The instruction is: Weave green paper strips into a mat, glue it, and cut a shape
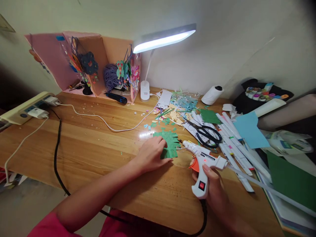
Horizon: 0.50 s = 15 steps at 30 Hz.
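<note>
My left hand (153, 153) grips a piece of green paper (171, 144) cut into a fringe along its edges, its fingers closed on the left side of it. In my right hand (213, 184) is a white hot glue gun (206, 159) with an orange trigger and a red switch on its handle. The gun's nozzle points left, close to the right edge of the green paper. A long glue stick (259, 184) runs out of its back. Black-handled scissors (208, 134) lie just beyond the gun.
Paper scraps (182, 103) and several white markers (237, 149) spread over the right side of the table. A lit desk lamp (165, 41) stands at the back beside a pink cardboard box (103, 49). A power strip (27, 105) and cables lie at the left.
</note>
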{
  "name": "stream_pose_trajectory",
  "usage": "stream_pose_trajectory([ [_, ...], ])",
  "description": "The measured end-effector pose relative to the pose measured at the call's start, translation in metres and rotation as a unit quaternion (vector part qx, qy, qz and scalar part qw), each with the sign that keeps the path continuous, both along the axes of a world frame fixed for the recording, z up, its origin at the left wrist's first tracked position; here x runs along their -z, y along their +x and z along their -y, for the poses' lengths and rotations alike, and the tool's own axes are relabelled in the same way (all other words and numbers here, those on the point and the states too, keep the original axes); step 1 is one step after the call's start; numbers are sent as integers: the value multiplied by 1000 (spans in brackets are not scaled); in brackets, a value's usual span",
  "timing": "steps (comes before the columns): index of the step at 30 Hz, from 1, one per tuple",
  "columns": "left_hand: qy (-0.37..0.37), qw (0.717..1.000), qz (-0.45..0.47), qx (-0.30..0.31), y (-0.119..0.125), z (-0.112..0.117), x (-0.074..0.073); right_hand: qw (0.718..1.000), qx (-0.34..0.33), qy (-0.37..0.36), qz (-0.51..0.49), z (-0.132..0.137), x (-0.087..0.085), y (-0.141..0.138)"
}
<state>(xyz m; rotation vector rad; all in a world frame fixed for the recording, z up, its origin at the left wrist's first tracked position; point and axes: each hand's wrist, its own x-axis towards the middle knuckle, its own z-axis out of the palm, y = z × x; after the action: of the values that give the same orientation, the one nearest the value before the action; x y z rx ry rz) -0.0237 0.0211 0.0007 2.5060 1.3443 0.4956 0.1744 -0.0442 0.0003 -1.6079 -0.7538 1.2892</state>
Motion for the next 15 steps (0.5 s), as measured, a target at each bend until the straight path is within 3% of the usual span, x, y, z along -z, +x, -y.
stream_pose_trajectory([
  [7, 6, 1000, -5, 7, 8, -3, 4, 996, -26, -3, 89, 2, 0, 6],
  [15, -65, 991, 112, -38, 7, -10, 7, 977, -115, 22, 180, 5, -11, 7],
])
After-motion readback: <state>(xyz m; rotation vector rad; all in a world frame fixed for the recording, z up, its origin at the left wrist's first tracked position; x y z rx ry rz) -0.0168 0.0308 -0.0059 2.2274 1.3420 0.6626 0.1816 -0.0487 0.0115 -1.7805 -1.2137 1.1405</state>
